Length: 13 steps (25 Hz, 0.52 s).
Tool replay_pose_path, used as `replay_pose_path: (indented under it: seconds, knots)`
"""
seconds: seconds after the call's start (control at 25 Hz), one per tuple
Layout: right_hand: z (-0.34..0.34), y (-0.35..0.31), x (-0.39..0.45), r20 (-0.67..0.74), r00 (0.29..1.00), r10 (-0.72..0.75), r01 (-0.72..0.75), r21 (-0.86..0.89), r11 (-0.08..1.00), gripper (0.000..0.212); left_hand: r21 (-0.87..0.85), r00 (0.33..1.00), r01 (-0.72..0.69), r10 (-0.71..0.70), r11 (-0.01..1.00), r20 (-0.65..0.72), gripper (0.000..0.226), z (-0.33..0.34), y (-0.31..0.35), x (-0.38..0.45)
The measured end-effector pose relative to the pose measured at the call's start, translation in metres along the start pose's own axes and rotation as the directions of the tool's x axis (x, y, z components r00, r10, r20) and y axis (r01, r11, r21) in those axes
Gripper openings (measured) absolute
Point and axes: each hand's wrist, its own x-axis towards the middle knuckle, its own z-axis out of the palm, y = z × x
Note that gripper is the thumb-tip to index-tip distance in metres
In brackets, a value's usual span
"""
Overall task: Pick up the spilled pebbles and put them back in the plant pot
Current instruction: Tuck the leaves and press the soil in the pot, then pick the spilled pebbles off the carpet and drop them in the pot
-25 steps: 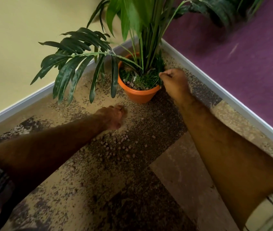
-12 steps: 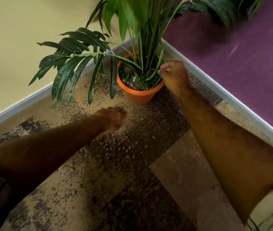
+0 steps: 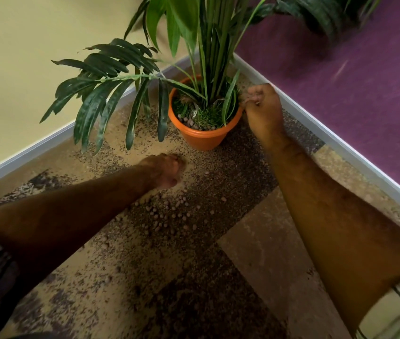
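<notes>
Spilled pebbles point(image 3: 169, 214) lie scattered on the speckled floor point(image 3: 255, 253), in front of the orange plant pot point(image 3: 203, 139); more pebbles sit inside the pot's near rim. Left hand point(image 3: 166, 171) rests on the floor just beyond the spill, fingers curled under; whether its grip holds anything cannot be told. Right hand point(image 3: 263, 106) is at the pot's right rim, fingers curled, grip contents not visible. Pot stands in the corner by the baseboard point(image 3: 340, 148).

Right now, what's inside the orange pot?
The orange pot holds a tall green plant, grassy tufts and some brown pebbles along the near rim. Leaves cover whatever lies beneath them.
</notes>
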Motion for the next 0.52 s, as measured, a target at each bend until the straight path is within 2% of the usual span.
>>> replay_pose_path:
  seconds: [0.08, 0.16, 0.2, 0.28, 0.4, 0.52]
  knots:
    - [-0.001, 0.011, -0.015, -0.001, 0.999, 0.048, -0.048, -0.003, 0.999, 0.009, -0.024, 1.000, 0.015, -0.015, 1.000, 0.001, 0.052, 0.004, -0.002, 0.001]
    - [0.002, 0.031, -0.035, 0.150, 0.979, 0.140, -0.124, -0.112, 0.986, 0.011, -0.062, 0.999, 0.031, -0.031, 0.998, 0.011, 0.066, 0.011, -0.002, 0.002]
    - [0.004, 0.041, -0.046, 0.258, 0.941, 0.218, -0.170, -0.197, 0.966, 0.013, -0.072, 0.999, 0.029, -0.027, 0.997, 0.026, 0.076, 0.015, -0.001, 0.001]
    - [0.011, 0.056, -0.066, 0.450, 0.831, 0.326, -0.160, -0.369, 0.916, 0.017, -0.038, 0.999, -0.015, 0.016, 0.999, 0.035, 0.088, 0.021, 0.001, 0.001]
    - [0.021, 0.062, -0.086, 0.624, 0.701, 0.345, -0.027, -0.461, 0.887, 0.030, -0.021, 0.996, -0.088, 0.088, 0.996, -0.003, 0.087, 0.025, 0.009, 0.000]
    - [0.034, 0.062, -0.104, 0.761, 0.486, 0.431, 0.181, -0.569, 0.802, 0.055, -0.084, 0.989, -0.112, 0.119, 0.990, 0.082, 0.091, 0.037, 0.023, -0.007]
